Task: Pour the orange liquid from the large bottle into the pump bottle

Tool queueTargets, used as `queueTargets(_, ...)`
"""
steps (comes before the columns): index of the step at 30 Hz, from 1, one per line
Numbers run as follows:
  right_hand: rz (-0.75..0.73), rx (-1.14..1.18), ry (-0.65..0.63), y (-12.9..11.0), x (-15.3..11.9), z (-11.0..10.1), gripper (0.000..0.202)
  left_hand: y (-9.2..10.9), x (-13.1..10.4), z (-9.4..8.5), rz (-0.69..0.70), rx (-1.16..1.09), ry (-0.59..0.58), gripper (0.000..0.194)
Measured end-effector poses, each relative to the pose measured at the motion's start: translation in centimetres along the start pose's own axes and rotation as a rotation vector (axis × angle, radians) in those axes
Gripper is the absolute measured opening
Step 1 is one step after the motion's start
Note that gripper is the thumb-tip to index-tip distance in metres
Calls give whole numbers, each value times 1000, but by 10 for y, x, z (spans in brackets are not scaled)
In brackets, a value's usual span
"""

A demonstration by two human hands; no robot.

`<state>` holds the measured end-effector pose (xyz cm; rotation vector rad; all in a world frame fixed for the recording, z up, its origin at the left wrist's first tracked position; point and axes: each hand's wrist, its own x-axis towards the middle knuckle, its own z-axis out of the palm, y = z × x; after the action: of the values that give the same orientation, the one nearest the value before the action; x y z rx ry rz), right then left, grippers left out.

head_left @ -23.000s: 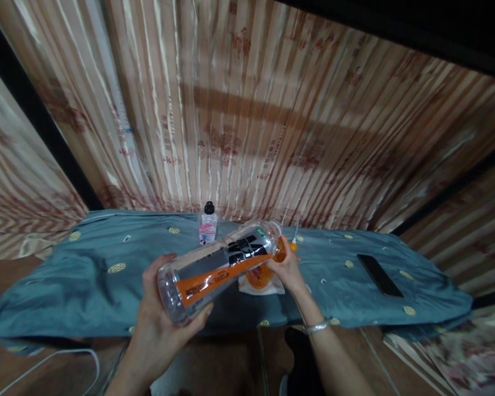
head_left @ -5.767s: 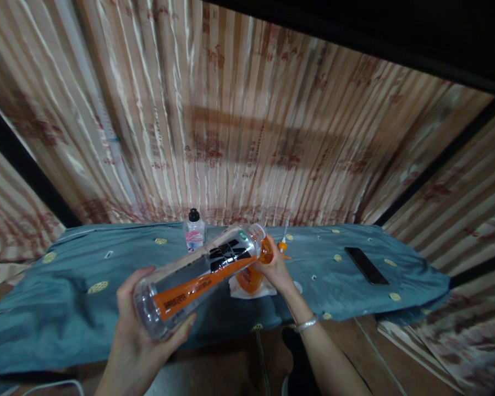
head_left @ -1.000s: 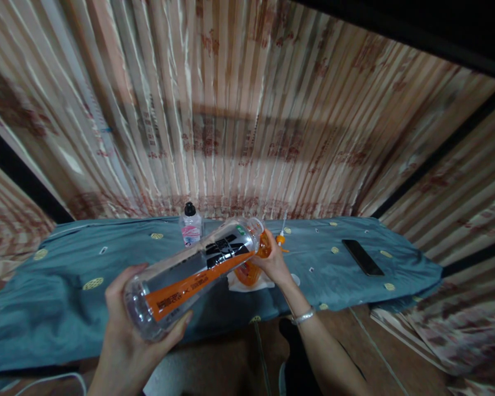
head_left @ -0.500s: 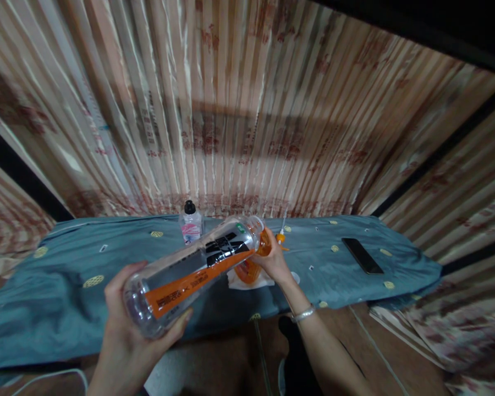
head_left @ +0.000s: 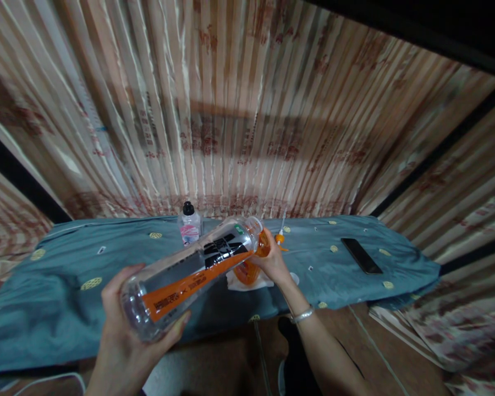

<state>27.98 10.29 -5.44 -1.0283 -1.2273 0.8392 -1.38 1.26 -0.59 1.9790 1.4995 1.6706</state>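
Observation:
My left hand (head_left: 127,330) is wrapped round the base of a large clear plastic bottle (head_left: 190,275) with an orange and black label. The bottle is tilted, its open neck to the right and higher than its base. At that neck, my right hand (head_left: 274,261) closes round the upper part of an orange see-through bottle (head_left: 247,271). The clear bottle hides part of the orange one, so I cannot tell whether the two mouths touch. Under the orange bottle lies a white tissue (head_left: 238,284). An orange pump top (head_left: 280,239) with a clear tube rests just beyond my right hand.
A small clear bottle (head_left: 190,228) with a black cap and pink label stands behind the large bottle. On the right, a black phone (head_left: 361,256) lies on the blue patterned bedding (head_left: 317,283). Striped curtains (head_left: 239,110) hang behind, and dark bed-frame bars (head_left: 441,148) run along the sides.
The large bottle and my left hand have shifted very slightly left and down in the view. Both grips look the same.

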Motion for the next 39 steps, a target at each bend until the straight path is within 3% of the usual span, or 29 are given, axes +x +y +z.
queueTargets(13,7,38,-1,1,1,2,83,-4,2,0,68,9,-3,95)
queueTargets(17,19,40,0,0,1,2,86,-2,1,1,20,0,14,95)
queueTargets(22,14,35,-24,0,1,0,89,-5,0,-4,14,10,-65,96)
queueTargets(30,23,2,3,-2,0,0,90,-3,1,-8,-8,11,-91,95)
queueTargets(39,24,10,8,-3,-1,1,89,-3,3,-8,87,43,-61,98)
